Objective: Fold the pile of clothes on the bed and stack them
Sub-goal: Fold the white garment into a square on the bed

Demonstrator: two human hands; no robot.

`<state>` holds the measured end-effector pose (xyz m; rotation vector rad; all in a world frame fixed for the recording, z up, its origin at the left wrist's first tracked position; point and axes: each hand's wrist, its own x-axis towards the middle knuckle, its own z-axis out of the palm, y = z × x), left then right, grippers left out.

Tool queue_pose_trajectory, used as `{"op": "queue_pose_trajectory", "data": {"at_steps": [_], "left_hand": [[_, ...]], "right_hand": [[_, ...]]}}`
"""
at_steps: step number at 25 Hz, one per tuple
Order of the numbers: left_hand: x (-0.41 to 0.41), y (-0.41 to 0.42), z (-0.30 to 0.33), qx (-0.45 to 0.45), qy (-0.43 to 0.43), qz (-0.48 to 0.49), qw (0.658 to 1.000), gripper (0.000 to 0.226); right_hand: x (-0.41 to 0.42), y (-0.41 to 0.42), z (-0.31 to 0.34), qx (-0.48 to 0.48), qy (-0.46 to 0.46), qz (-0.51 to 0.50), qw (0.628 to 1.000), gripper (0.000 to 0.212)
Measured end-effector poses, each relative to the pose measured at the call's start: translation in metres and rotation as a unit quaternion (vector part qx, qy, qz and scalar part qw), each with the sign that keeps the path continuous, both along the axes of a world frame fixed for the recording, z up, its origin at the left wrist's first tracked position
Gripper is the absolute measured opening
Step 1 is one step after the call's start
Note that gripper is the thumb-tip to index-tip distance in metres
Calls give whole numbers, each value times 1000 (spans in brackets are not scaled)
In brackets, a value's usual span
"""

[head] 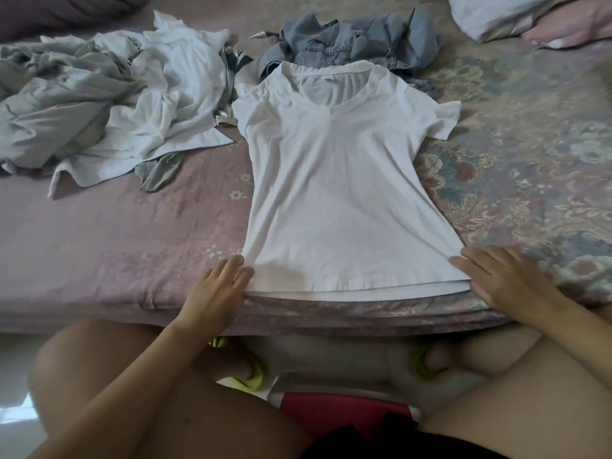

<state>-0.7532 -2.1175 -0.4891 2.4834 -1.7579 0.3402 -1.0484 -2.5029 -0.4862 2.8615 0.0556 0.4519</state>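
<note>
White T-shirt (334,180) is lying flat, face-up near the bed (132,246) edge; left hand (218,286) and right hand (496,279) are pressing open-fingered on its hem corners, smoothing before folding.

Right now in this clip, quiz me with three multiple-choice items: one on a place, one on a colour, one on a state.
1. Where does the denim garment lie?
A. beyond the T-shirt's collar
B. on the floor
C. under the pillow

2. What colour is the T-shirt spread out in front?
A. black
B. white
C. red

3. How do the left hand and right hand meet the T-shirt?
A. fingers flat at the hem corners
B. lifting it in the air
C. both off the bed

Key: 1 A, its blue cloth shows past the neckline; 2 B, the whole shirt is white; 3 A, straight fingers rest at the two bottom corners.
</note>
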Motion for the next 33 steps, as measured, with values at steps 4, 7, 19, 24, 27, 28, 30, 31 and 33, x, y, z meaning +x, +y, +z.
{"op": "queue_pose_trajectory", "data": {"at_steps": [4,7,19,24,27,28,30,31,33], "left_hand": [[-2,-3,14,-70,-68,-107,989,8],[7,15,19,-66,-79,-159,982,8],[22,14,17,65,-54,-127,988,12],[15,23,15,84,-51,-99,990,15],[17,14,15,54,8,-133,990,7],[18,12,16,50,24,-152,987,8],[17,13,16,53,43,-185,980,14],[16,14,18,59,52,-192,978,17],[16,18,25,62,49,-180,981,13]], "right_hand": [[5,4,9,31,-76,59,995,29],[-10,-6,7,17,-74,94,993,30],[-1,-26,6,16,28,136,990,27],[-16,-22,-4,34,54,94,993,17],[-9,-19,-6,32,70,95,992,16],[-7,-18,-4,28,65,104,992,15],[-10,-20,-5,28,65,124,990,17],[-13,-22,-4,33,69,130,989,19],[-21,-28,-4,41,74,127,988,16]]}}
